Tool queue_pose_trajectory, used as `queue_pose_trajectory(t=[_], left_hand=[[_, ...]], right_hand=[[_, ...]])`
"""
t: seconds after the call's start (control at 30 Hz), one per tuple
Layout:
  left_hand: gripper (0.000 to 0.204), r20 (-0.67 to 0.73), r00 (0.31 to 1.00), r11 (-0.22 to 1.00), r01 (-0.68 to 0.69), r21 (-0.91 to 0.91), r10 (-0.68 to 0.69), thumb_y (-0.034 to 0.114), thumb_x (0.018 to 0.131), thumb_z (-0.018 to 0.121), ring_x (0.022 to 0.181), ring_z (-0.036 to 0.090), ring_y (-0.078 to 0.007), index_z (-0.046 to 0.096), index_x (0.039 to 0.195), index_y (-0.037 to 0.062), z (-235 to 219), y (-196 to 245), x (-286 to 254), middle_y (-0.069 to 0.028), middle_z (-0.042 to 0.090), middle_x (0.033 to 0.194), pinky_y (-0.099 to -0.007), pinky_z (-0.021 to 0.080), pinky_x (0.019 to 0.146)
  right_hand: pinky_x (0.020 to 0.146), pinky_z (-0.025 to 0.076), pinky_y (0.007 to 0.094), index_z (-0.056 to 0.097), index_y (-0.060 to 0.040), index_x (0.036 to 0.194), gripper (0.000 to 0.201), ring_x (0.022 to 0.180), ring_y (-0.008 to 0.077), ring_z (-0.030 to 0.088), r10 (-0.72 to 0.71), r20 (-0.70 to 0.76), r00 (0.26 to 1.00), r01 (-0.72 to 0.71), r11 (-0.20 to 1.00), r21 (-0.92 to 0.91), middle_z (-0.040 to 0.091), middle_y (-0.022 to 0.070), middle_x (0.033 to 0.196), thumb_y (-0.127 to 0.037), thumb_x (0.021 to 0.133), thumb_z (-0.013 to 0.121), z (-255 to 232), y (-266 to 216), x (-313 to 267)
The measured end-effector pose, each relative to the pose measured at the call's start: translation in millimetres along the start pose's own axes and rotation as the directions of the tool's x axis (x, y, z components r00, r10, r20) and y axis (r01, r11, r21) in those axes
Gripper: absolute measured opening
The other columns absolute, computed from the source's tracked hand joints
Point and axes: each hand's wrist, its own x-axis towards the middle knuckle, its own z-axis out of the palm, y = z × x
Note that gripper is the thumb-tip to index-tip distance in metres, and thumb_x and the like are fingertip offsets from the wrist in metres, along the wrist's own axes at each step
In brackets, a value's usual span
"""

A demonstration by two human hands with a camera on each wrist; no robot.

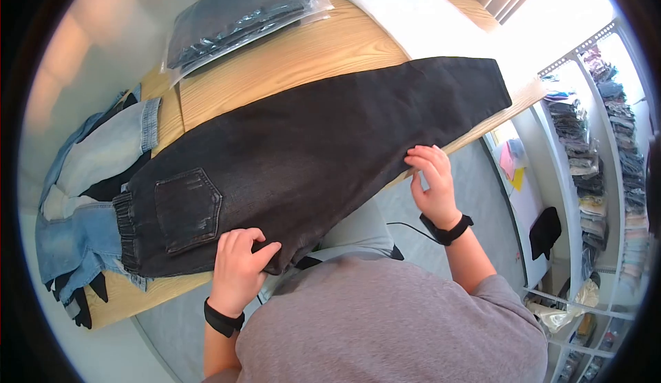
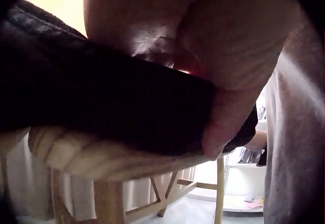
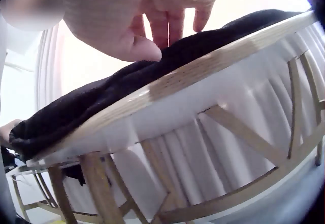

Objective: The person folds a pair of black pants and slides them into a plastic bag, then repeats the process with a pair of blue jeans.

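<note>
Black jeans (image 1: 296, 149) lie folded lengthwise across the wooden table, elastic waistband to the left and hem to the far right. A back pocket (image 1: 188, 209) faces up. At the near edge, close to the crotch, my left hand (image 1: 236, 266) pinches the black denim between thumb and bent fingers. The left wrist view has that thumb (image 2: 223, 122) against the dark cloth. Farther right, my right hand (image 1: 434, 182) has its fingertips at the near edge of the leg, thumb apart from the fingers. From the right wrist, the hand (image 3: 147, 21) hovers close over the cloth with loosely bent fingers.
Blue jeans (image 1: 89, 228) are heaped at the table's left end, partly under the waistband. Bagged dark garments (image 1: 241, 22) and a white plastic sheet (image 1: 420, 15) lie at the back. Shelves (image 1: 561, 176) of folded clothes stand right. The table's near edge (image 3: 203, 64) borders the body.
</note>
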Motion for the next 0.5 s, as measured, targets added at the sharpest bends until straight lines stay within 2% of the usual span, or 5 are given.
queue_pose_trajectory(t=[0.13,0.2,0.3,0.37,0.5], left_hand=[[0.032,0.02,0.999,0.998,0.037,0.048,-0.038,-0.001,0.059,0.064,0.085,0.051,-0.0264,0.064,0.089,0.0105,12,-3,-5,-0.0069,0.051,0.089,-0.0383,0.041,0.076],[0.032,-0.002,1.0,0.999,-0.003,0.04,0.003,0.0,0.059,0.064,0.085,0.051,-0.0267,0.063,0.089,0.0108,15,-4,-4,-0.0066,0.051,0.088,-0.0384,0.041,0.075],[0.037,-0.035,0.999,0.999,0.041,-0.001,-0.041,-0.002,0.056,0.062,0.085,0.051,-0.0253,0.063,0.09,0.0116,19,-6,-8,-0.0048,0.05,0.087,-0.0377,0.039,0.074],[0.036,-0.058,0.998,1.0,0.028,-0.005,-0.028,-0.002,0.056,0.062,0.084,0.051,-0.0253,0.063,0.09,0.0113,20,-7,-10,-0.0048,0.05,0.087,-0.0376,0.039,0.074],[0.035,-0.095,0.995,0.999,0.033,-0.007,-0.033,-0.001,0.056,0.062,0.083,0.051,-0.0256,0.062,0.089,0.0109,25,-9,-12,-0.0049,0.05,0.085,-0.0373,0.039,0.072]], right_hand=[[0.095,0.04,0.0435,0.063,-0.0039,0.096,0.032,0.105,0.028,0.056,-0.034,0.092,0.995,0.036,0.999,-0.025,0.062,0.01,0.104,0.009,0.069,0.054,-17,36,-1],[0.091,0.043,0.04,0.061,-0.003,0.097,0.03,0.104,0.0305,0.055,0.11,-0.144,0.983,-0.121,0.991,-0.064,0.06,0.0129,0.107,0.008,0.07,0.054,-32,52,5],[0.087,0.044,0.0375,0.048,0.0009,0.116,0.044,0.102,0.0285,0.054,0.601,-0.478,0.64,-0.593,0.782,0.19,0.055,0.0164,0.109,-0.003,0.075,0.063,-36,124,-8],[0.085,0.045,0.0342,0.039,0.0056,0.123,0.058,0.099,0.0239,0.054,0.879,-0.311,0.36,-0.629,0.475,0.615,0.055,0.0163,0.106,-0.013,0.077,0.069,-52,158,-3],[0.067,0.053,0.0265,0.044,-0.0001,0.11,0.044,0.079,0.0202,0.06,0.904,0.263,0.336,-0.355,-0.137,0.925,0.058,0.0129,0.1,-0.019,0.08,0.071,-75,217,14]])
